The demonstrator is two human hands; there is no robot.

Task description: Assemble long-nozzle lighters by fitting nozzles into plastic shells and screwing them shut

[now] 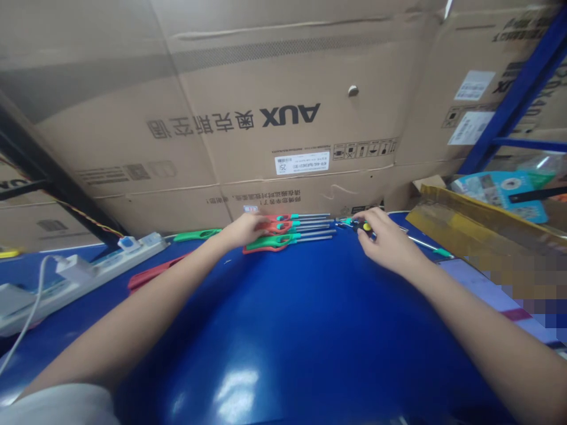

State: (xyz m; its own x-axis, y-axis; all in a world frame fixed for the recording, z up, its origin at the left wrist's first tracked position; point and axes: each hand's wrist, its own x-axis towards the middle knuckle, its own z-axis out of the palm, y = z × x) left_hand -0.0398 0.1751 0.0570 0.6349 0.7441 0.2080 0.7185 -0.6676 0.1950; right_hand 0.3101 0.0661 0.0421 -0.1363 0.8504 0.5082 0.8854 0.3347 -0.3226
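Several long-nosed gas lighters lie side by side at the back of the blue table, their metal barrels pointing right. The handles are red, such as the upper lighter (283, 225), and green, such as the front lighter (272, 241). My left hand (243, 230) is closed at the rear end of the red handles; its fingertips are partly hidden. To the right of the barrels, my right hand (384, 241) is closed around a small black-and-yellow handle (367, 228), which looks like a screwdriver. Small teal and metal parts (344, 222) lie by its fingertips.
A large cardboard box (212, 159) stands along the back. At left are a white power strip (110, 265) with plugs, a green handle piece (197, 235) and a red one (150, 274). An open taped carton (487, 218) sits at right, near a metal rod with a teal end (440, 252).
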